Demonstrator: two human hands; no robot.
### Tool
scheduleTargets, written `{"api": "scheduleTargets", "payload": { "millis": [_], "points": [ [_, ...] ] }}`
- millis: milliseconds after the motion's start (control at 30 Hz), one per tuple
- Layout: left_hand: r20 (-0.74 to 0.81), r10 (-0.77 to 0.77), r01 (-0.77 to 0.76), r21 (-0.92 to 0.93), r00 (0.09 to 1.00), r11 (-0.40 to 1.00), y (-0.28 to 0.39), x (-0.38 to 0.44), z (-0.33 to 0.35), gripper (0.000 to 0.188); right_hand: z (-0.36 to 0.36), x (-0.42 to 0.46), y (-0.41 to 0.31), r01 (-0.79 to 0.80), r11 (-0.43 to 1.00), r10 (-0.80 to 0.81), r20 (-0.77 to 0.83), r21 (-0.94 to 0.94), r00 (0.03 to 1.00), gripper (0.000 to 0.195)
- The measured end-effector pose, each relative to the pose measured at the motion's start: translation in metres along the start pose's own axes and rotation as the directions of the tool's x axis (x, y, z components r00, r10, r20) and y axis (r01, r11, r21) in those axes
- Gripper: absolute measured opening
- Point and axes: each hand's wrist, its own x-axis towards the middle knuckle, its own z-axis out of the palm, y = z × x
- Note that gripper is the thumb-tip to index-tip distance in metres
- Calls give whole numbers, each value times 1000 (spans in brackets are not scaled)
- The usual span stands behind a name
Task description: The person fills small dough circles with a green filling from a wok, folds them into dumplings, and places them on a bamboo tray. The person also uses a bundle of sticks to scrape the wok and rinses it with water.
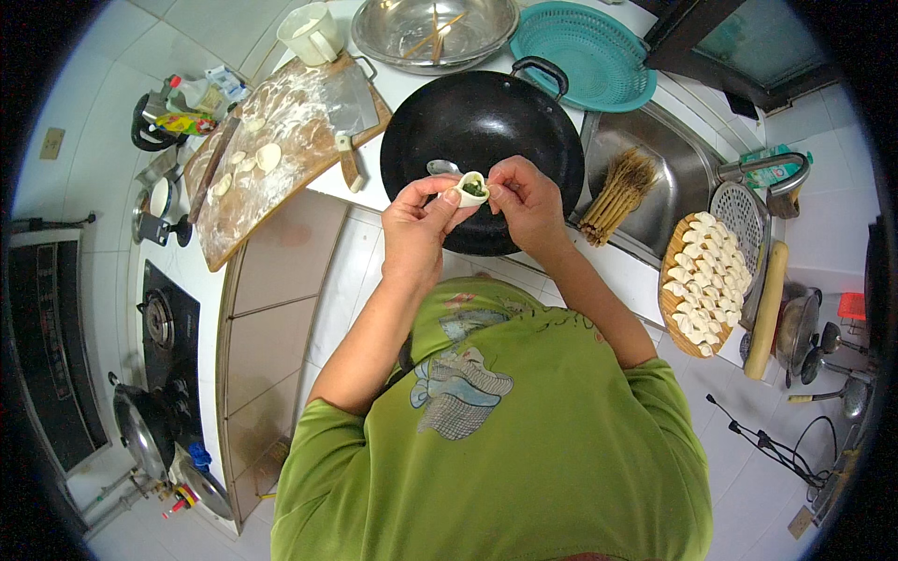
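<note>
Between my hands, over the near side of a black wok point(484, 112), is a dough wrapper point(471, 200) with green filling showing in its opening. My left hand point(421, 217) holds it from the left, thumb at the front and fingers behind. The fingertips of my right hand point(523, 203) pinch its right edge. A metal spoon point(443, 167) rests in the wok just behind my left fingers; its handle is hidden. Small dough rounds point(268, 158) lie on a floured wooden board point(280, 189) at the left, near a thin rolling pin point(214, 161).
A cleaver point(349, 105) lies on the board's right part. Behind the wok are a steel bowl point(393, 49) and a teal colander point(596, 56). Rightward are a sink point(673, 147) with a bamboo brush point(617, 196), a tray of folded dumplings point(705, 280) and a thick rolling pin point(766, 312).
</note>
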Motion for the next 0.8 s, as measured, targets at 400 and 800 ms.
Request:
{"api": "scheduleTargets", "payload": {
  "millis": [400, 800],
  "points": [
    [-54, -17, 17, -13, 998, 1000, 3, 0, -4, 15, 1, -2, -9, 111, 994, -111, 31, 4, 993, 17],
    [45, 28, -30, 33, 999, 999, 0, -6, -7, 13, 3, -4, -19, -79, 991, 74, 44, 106, 996, 14]
  ]
}}
